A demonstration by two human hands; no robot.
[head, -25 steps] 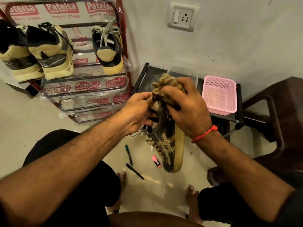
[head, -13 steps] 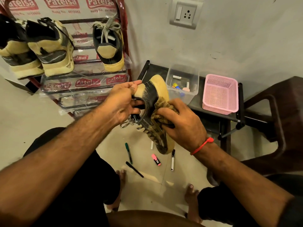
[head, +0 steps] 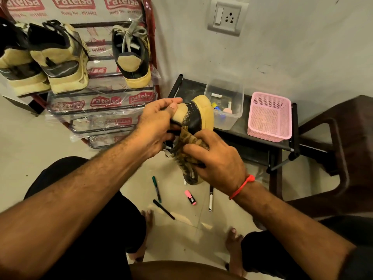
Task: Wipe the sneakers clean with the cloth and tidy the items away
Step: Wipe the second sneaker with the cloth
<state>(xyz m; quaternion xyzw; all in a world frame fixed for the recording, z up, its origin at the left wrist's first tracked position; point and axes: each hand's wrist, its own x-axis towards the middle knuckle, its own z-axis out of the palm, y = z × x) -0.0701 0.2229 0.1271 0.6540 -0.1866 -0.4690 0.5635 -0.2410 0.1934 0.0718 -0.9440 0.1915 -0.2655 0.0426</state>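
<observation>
A black and tan sneaker [head: 196,116] is held in the air in front of me, heel end up and away from me. My left hand [head: 159,126] grips it at the heel, thumb on the tan patch. My right hand [head: 216,158] holds a bunched brown patterned cloth [head: 189,140] against the sneaker's side; the lower part of the shoe is hidden behind this hand. Three more sneakers stand on the red shoe rack [head: 153,57]: one [head: 132,55] at its right and two [head: 58,59] at its left.
A low black stand [head: 238,134] against the wall carries a clear plastic box [head: 226,106] with small items and an empty pink basket [head: 269,117]. On the floor lie a green marker [head: 156,188], a black pen [head: 163,209], a pink highlighter [head: 190,197] and a white marker [head: 211,199]. A brown chair [head: 343,150] stands at the right.
The sneaker's heel end has swung up and left. My right hand with the cloth has slid from the shoe's upper end down its side. My left hand has shifted up to the heel.
</observation>
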